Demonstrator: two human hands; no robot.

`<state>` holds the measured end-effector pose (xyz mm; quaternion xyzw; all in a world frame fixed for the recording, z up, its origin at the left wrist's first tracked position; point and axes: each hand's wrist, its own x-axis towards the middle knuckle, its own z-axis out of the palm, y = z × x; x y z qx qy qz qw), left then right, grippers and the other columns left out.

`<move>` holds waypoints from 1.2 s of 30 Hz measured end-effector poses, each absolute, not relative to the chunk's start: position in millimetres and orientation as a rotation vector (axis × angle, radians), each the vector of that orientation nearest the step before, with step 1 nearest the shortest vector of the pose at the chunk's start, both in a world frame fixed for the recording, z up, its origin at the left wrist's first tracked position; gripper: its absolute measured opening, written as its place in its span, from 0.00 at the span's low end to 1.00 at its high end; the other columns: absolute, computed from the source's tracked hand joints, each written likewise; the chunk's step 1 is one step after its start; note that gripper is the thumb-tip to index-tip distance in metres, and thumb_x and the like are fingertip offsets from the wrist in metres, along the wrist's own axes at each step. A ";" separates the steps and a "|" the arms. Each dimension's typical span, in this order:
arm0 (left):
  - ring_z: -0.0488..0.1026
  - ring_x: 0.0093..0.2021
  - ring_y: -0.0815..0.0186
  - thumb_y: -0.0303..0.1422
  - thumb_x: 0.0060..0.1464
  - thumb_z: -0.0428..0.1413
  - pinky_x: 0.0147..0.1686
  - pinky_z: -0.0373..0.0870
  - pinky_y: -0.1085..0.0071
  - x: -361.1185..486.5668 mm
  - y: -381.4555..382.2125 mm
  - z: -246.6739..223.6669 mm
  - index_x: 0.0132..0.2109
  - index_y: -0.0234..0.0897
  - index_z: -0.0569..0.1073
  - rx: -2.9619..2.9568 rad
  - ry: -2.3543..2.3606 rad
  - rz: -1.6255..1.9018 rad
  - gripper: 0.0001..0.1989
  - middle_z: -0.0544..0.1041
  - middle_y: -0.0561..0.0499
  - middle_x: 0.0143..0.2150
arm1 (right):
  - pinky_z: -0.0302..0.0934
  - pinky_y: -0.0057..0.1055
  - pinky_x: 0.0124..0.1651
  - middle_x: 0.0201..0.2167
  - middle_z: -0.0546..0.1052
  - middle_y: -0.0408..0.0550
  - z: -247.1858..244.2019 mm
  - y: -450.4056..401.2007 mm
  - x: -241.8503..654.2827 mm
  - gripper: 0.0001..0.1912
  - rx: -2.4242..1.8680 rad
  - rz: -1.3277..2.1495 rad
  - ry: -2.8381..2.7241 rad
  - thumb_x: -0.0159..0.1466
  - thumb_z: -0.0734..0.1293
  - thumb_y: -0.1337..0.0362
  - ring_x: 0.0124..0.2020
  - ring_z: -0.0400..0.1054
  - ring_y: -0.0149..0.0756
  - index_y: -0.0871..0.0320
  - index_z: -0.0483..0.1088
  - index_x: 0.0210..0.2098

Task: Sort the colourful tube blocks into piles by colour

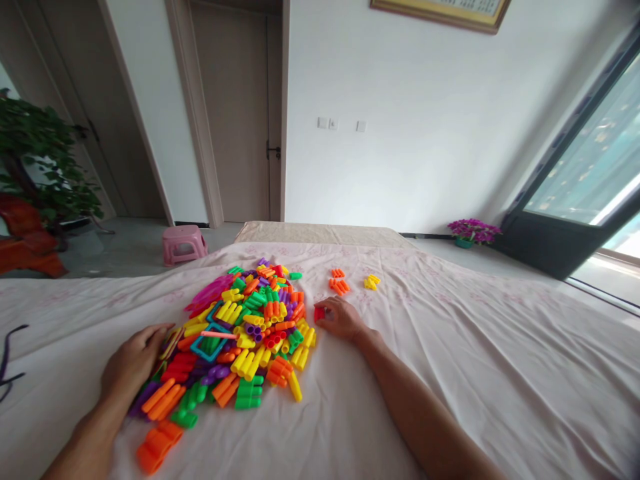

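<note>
A heap of bullet-shaped plastic building blocks [255,333] in orange, yellow, green, red and purple lies on the cloth-covered surface. At the heap's left edge is my left hand [133,363], fingers stretched against the outer pieces and partly hidden by them. My right hand [343,319], right of the heap, pinches a red plastic block [319,313] close to the cloth. Beyond it lie orange blocks [339,287] and a small yellow group [371,282]. Teal square frames [211,341] and a pink piece [213,293] are on the heap.
The pale cloth [450,373] is wrinkled. Dark thin-framed glasses [7,363] lie at the far left. On the floor beyond stand a pink stool [184,244], a potted plant [45,160] and magenta flowers [474,230]. An orange block piece [159,447] sits near the front.
</note>
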<state>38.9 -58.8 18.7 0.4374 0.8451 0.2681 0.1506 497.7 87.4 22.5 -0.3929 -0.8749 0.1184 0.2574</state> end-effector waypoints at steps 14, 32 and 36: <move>0.75 0.41 0.55 0.54 0.59 0.43 0.37 0.66 0.68 34.8 -56.7 17.3 0.52 0.44 0.77 1.243 2.448 0.753 0.29 0.81 0.46 0.47 | 0.62 0.32 0.43 0.43 0.78 0.51 29.9 119.5 584.4 0.20 -1.754 -0.008 -1.649 0.60 0.66 0.54 0.35 0.71 0.37 0.56 0.75 0.48; 0.76 0.40 0.57 0.53 0.59 0.43 0.36 0.66 0.69 43.9 -58.8 25.4 0.51 0.43 0.77 1.244 2.438 0.738 0.28 0.81 0.46 0.46 | 0.60 0.40 0.51 0.52 0.73 0.58 21.7 116.8 649.6 0.21 -2.005 -0.227 -1.277 0.62 0.60 0.66 0.52 0.66 0.48 0.58 0.72 0.54; 0.76 0.40 0.56 0.52 0.59 0.43 0.35 0.65 0.69 43.5 -59.1 25.2 0.51 0.44 0.78 1.263 2.452 0.749 0.27 0.81 0.47 0.45 | 0.63 0.36 0.49 0.49 0.76 0.52 25.5 118.4 601.9 0.19 -1.670 -0.030 -1.549 0.62 0.58 0.68 0.44 0.70 0.40 0.57 0.74 0.49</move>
